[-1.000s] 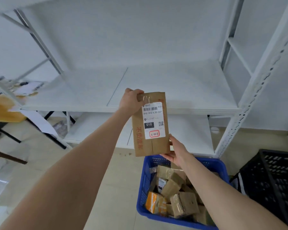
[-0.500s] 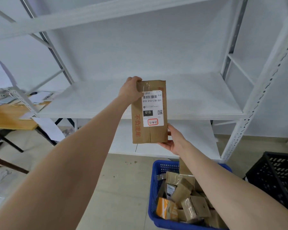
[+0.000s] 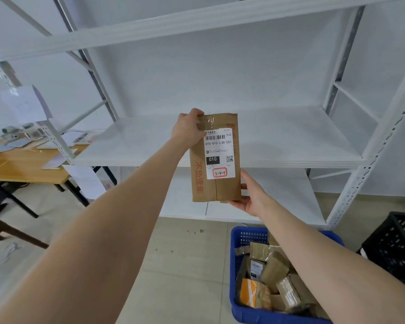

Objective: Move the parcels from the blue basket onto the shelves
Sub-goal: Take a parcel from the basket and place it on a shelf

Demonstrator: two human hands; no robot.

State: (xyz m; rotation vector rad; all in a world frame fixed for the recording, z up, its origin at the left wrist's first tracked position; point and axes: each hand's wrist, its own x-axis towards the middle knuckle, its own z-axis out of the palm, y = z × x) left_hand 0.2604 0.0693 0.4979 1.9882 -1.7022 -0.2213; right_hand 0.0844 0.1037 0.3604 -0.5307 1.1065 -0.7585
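Parcel [image 3: 216,160], brown with white label, was held upright in front of the middle shelf [image 3: 290,141]. Left hand [image 3: 187,128] gripped its top-left corner; right hand [image 3: 251,197] cupped its bottom-right corner, thumb along the edge. Other parcels [image 3: 274,270] lay in the blue basket [image 3: 234,288], near right.

- Left arm, bare, reaches forward; left hand [image 3: 186,127] grips the top left corner of an upright brown parcel [image 3: 201,183].
- Right hand [image 3: 251,197] holds the parcel's lower right corner, thumb up its side, fingers underneath.
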